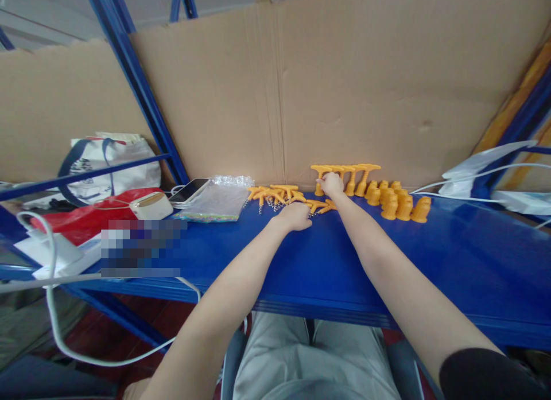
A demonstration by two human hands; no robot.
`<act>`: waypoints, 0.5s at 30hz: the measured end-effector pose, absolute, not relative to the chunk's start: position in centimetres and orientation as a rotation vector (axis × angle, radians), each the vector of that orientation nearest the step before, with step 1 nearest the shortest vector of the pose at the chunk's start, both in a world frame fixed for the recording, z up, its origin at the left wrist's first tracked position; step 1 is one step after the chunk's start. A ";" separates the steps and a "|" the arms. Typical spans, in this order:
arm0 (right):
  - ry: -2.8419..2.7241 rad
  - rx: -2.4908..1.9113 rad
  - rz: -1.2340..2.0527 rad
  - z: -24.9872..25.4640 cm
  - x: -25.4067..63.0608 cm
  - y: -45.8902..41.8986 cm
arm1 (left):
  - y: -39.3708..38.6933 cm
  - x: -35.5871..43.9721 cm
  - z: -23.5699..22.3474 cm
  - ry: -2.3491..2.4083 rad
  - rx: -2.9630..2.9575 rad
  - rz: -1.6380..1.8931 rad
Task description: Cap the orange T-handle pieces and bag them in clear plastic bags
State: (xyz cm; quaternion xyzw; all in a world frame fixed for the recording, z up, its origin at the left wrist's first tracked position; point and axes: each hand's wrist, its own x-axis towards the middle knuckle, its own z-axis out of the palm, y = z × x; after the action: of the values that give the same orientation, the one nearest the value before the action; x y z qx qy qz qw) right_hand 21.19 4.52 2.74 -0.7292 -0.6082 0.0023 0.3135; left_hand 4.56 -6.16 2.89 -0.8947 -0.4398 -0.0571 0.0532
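Observation:
My right hand (333, 184) is closed around an upright yellow corkscrew (317, 168) at the left end of a row of standing corkscrews (364, 169) by the cardboard. My left hand (296, 216) is low over the table with its fingers curled, at the front edge of a loose pile of yellow T-shaped corkscrew handles (275, 192) with bare metal spirals. Whatever those fingers hold is hidden. More handles (321, 207) lie between my two hands. To the right of the row stand several yellow corkscrew sleeves (404, 207), upright and grouped together.
Left of the pile are a clear plastic bag (219, 200) and a phone (189, 190). Farther left lie a red bag (94, 215), a white case (151, 205) and a white cable (54, 308). A cardboard wall (344, 90) closes the back of the blue table (318, 274).

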 end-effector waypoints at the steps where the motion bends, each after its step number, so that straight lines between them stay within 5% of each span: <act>1: -1.601 -1.925 0.012 2.7 21.2 4.6 | -6.1 4.5 2.8 -1.332 -2.720 -0.180; 15: -1.698 -1.956 0.014 3.6 21.9 3.7 | -6.2 4.5 2.9 -1.357 -2.691 -0.143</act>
State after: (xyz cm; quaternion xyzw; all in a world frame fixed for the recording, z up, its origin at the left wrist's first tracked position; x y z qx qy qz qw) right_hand 21.92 3.74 3.56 -0.7265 -0.6309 0.0054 0.2723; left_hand 4.54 -6.22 2.88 -0.8902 -0.4488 -0.0473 0.0622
